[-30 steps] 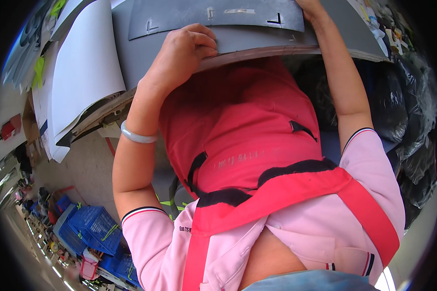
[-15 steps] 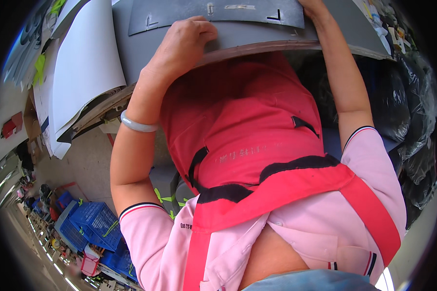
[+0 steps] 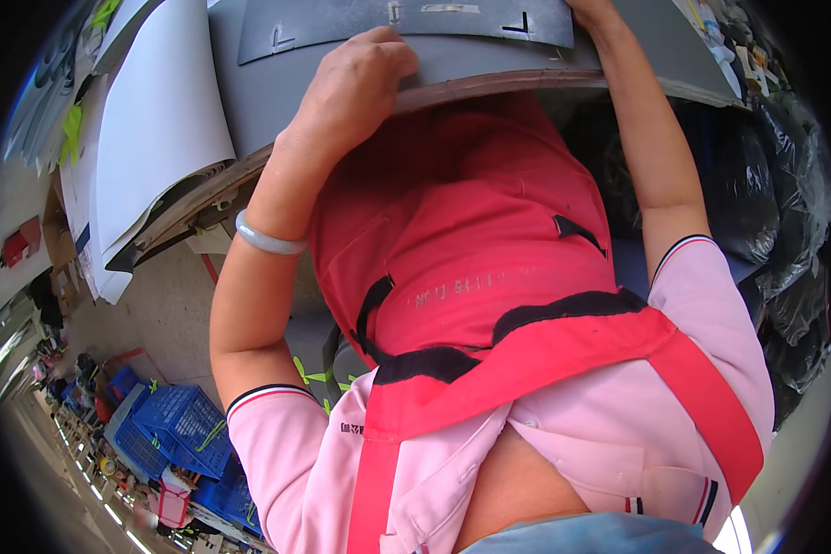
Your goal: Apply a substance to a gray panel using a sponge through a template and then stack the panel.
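Observation:
A dark grey flat template-like panel [image 3: 406, 30] lies on the grey worktable [image 3: 489, 66], with black L-shaped marks near its corners and pale tape pieces on it. Just in front of its near edge is my left hand [image 3: 355, 85], fingers curled inward over the table's front rim; anything in them is hidden. A pale bangle [image 3: 270, 242] circles my left forearm. At the panel's right end, the upper picture edge cuts off my right hand [image 3: 593, 11], so its fingers do not show.
Large curled white sheets [image 3: 162, 120] overhang the table's left side. Dark plastic bags [image 3: 743, 189] bulge under and beside the right end. Blue plastic crates [image 3: 180, 427] stand on the floor at the lower left. My red apron [image 3: 462, 231] hangs against the table edge.
My left hand has shifted slightly toward the table's front edge, its fingers still curled. The panel sits a little higher and further left in the picture. My right hand stays near the panel's right end.

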### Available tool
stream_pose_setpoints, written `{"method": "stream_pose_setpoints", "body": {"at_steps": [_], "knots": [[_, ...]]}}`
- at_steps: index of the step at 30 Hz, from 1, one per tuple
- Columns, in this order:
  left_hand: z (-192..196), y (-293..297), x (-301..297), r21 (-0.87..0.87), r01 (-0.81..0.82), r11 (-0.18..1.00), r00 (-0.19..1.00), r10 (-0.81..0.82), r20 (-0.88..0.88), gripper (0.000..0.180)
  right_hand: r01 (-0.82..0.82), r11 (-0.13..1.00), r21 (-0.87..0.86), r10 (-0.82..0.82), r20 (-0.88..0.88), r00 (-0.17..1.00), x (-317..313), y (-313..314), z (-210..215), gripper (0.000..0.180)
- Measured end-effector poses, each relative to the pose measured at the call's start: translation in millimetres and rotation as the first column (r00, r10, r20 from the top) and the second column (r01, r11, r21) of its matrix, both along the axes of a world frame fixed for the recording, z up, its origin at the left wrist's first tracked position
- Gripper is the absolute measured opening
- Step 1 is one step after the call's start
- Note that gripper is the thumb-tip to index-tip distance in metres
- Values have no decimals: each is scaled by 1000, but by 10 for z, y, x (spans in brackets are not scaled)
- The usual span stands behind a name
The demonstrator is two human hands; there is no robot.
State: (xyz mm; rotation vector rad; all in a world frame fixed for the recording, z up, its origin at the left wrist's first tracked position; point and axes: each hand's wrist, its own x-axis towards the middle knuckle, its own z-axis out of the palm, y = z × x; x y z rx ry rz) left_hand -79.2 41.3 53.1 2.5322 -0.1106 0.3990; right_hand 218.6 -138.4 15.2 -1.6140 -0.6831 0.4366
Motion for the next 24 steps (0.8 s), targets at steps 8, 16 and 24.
{"method": "stream_pose_setpoints", "body": {"at_steps": [8,16,24], "knots": [[68,57,-49,-208,-13,978,983,-26,-184,11,31,999,-9,-31,44,999,-19,9,-10,20],[76,65,-37,-84,35,996,990,-46,-133,15,43,999,-22,-42,23,999,-55,2,17,19],[89,52,-58,-160,32,987,991,-52,-121,14,44,999,-29,-43,55,998,-80,9,30,19]]}}
